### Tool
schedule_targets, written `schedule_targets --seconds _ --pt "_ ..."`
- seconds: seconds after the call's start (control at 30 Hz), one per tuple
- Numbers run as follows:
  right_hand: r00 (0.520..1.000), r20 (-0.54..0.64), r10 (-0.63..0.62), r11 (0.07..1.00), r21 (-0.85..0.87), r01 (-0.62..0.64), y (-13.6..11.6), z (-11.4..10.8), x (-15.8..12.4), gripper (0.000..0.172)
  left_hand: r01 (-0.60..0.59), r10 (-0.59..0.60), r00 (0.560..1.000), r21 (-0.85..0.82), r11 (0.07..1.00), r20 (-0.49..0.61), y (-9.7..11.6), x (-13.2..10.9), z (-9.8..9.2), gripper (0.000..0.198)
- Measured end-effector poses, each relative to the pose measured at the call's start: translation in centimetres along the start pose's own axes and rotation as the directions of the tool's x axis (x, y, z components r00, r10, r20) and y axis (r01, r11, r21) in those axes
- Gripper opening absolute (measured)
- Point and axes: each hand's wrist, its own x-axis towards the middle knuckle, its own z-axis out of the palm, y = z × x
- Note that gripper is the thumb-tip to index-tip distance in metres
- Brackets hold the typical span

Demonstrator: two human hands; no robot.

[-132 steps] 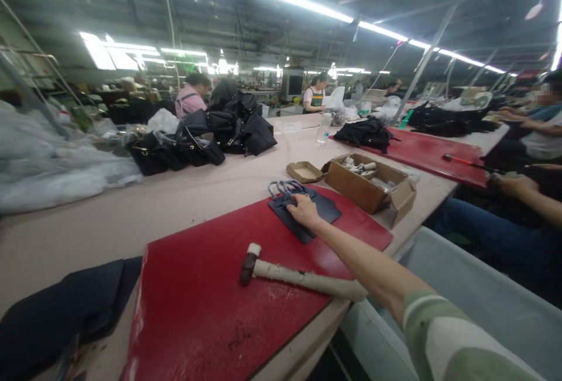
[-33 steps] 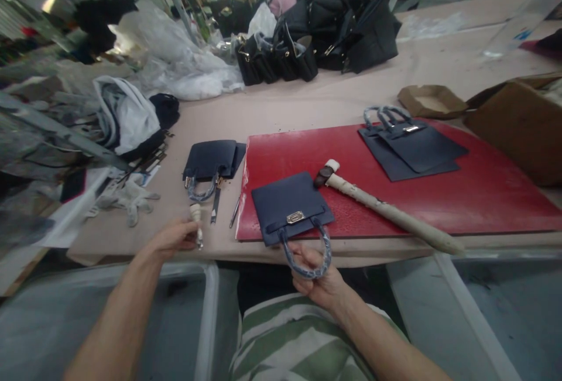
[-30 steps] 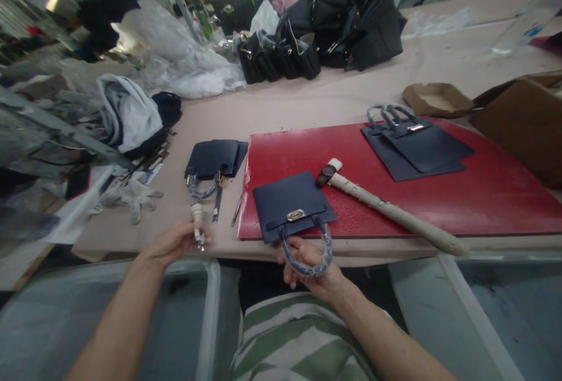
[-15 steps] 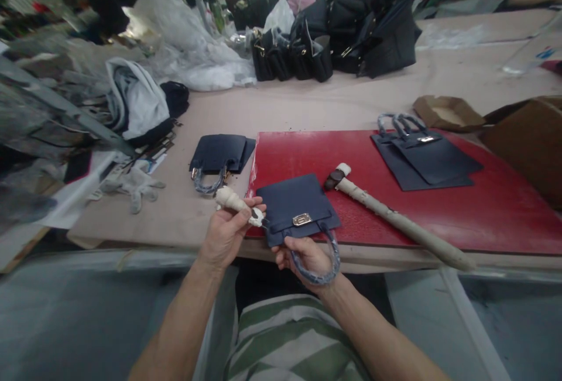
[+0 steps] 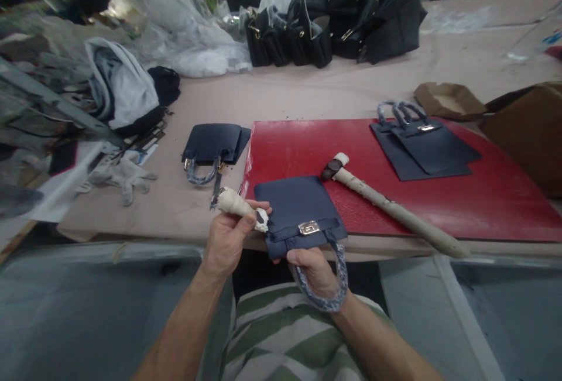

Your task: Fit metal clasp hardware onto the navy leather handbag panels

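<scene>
My left hand (image 5: 228, 237) is closed around a short tool with a cream, tape-wrapped handle (image 5: 235, 202); its white-and-dark end lies by the left edge of a navy bag panel (image 5: 290, 199). What kind of tool it is I cannot make out. My right hand (image 5: 314, 267) grips the panel's near edge, thumb on top and fingers underneath, beside a plastic-wrapped loop handle (image 5: 325, 302). A silver clasp (image 5: 308, 227) sits on the strap across the panel. The panel's far part lies over the red board (image 5: 285, 147). Just right of it rests a hammer (image 5: 373, 196) with a wrapped shaft.
More navy bag panels lie at left (image 5: 213, 141) and on the board's right (image 5: 432, 147). A white glove (image 5: 125, 176) lies at left, near a pale cloth (image 5: 127, 82). Black bags (image 5: 290, 38) stand at the back. A cardboard tray (image 5: 448, 100) and brown box (image 5: 531, 141) are at right.
The panel in my hands has come slightly nearer to me, its handle hanging lower. The view has tilted down a little. Both hands keep their holds.
</scene>
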Motion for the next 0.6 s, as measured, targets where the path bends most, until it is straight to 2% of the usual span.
schedule_targets --seconds 0.1,0.27,0.43,0.6 --pt "0.998 -0.039 0.042 0.998 -0.045 -0.044 0.5 -0.1 -0.1 0.016 -0.026 0.026 1.0 0.033 0.999 0.008 -0.6 -0.3 -0.4 0.032" --pt "1.0 0.002 0.021 0.999 -0.046 -0.021 1.1 -0.9 -0.3 0.016 -0.041 0.041 0.999 0.02 0.999 0.021 -0.8 -0.9 -0.6 0.028" --pt "0.998 0.046 0.031 0.999 0.01 -0.032 0.7 -0.8 -0.7 0.015 -0.006 0.006 1.0 -0.017 1.0 -0.004 -0.3 -1.6 0.0 0.03" --pt "0.998 0.043 0.053 0.998 0.021 -0.054 0.1 -0.2 -0.9 0.014 -0.025 0.023 0.999 0.058 0.998 0.032 -0.5 -2.3 -0.5 0.029"
